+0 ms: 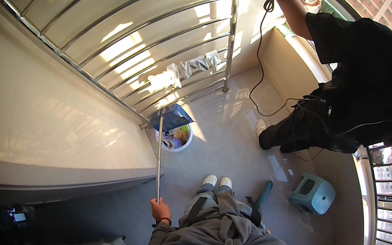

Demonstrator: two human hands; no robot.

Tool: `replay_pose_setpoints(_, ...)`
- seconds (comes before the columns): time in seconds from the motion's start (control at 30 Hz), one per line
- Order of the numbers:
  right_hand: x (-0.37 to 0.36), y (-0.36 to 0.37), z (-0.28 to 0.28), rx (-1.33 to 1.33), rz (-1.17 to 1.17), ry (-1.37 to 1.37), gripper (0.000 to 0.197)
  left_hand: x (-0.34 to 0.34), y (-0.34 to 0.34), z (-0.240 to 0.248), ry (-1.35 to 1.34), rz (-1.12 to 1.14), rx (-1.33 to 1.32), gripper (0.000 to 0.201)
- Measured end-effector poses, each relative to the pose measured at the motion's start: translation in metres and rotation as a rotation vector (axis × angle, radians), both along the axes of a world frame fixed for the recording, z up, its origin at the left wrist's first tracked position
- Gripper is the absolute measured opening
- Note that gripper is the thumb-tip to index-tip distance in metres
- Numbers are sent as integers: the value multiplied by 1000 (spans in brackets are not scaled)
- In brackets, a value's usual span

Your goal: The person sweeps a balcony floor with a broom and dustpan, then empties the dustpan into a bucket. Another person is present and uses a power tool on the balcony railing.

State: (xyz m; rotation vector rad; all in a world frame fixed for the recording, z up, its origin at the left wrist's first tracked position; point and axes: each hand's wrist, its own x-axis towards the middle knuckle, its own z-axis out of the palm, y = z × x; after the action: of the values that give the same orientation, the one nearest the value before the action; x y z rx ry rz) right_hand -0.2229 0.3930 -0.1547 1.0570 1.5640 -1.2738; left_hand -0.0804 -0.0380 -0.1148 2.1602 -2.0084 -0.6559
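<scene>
My left hand (pixel 159 210) is closed round the metal handle (pixel 159 158) of a long-handled dustpan. Its blue pan (pixel 172 118) is over the rim of a round white waste bin (pixel 186 145), which has crumpled, coloured rubbish inside. Only a sliver of my right hand (pixel 268 232) shows beside my trousers; its fingers are hidden. Close to it, a narrow teal piece (pixel 263 197) slants up from beside my leg, and I cannot make out what it belongs to.
Metal railings (pixel 133 32) with grey cloths (pixel 184 70) hung on them run along the left. A person in black (pixel 365 84) stands at the upper right, near a trailing cable (pixel 256 70). A blue plastic stool (pixel 317 195) is on the floor at right.
</scene>
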Motion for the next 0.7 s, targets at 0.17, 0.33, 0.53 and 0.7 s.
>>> replay_pose_setpoints(0.17,-1,-1,0,-13,21,22,13,0,6,-7,1,-28,-1,21)
replay_pose_setpoints(0.33,-1,1,1,-49,60,73,13,-7,-4,-20,-24,-27,110,22)
replay_pose_setpoints(0.53,-12,11,12,-231,171,316,14,-6,-7,-16,50,29,78,24)
replay_pose_setpoints(0.7,-52,8,46,-313,-161,-272,13,2,-14,-6,88,-20,51,24)
